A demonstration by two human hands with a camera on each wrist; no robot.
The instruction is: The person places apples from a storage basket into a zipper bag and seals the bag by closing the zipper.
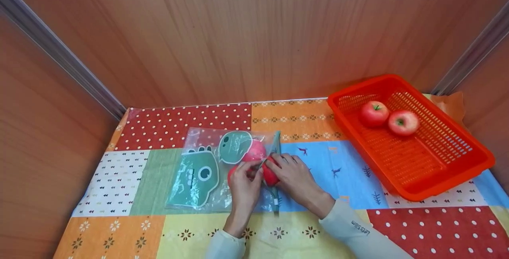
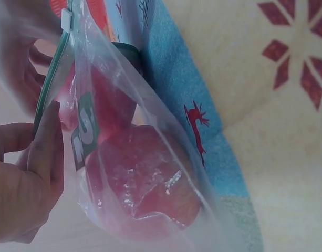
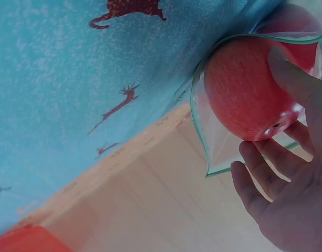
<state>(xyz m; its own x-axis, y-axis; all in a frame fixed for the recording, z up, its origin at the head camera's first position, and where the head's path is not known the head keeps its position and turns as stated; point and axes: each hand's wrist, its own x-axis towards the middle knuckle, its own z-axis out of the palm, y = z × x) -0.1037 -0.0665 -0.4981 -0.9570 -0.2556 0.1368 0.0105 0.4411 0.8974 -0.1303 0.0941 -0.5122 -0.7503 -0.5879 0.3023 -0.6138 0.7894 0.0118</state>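
A clear zip bag (image 1: 203,179) with green dinosaur prints lies on the patchwork cloth, its green-edged mouth towards the right. Inside it are red apples (image 2: 145,181), partly hidden by the print and the hands. My left hand (image 1: 244,189) pinches the upper edge of the bag's mouth between thumb and fingers. At the opening, my right hand (image 1: 296,177) holds another red apple (image 3: 247,89), thumb on one side and fingers on the other. In the right wrist view this apple sits within the spread green rim. A white slider (image 2: 66,20) shows on the zip.
An orange-red plastic basket (image 1: 405,157) stands at the right, holding two apples, one (image 1: 373,113) beside the other (image 1: 403,123). Wooden panels (image 1: 238,36) enclose the back and sides. The patchwork cloth (image 1: 199,235) covers the table.
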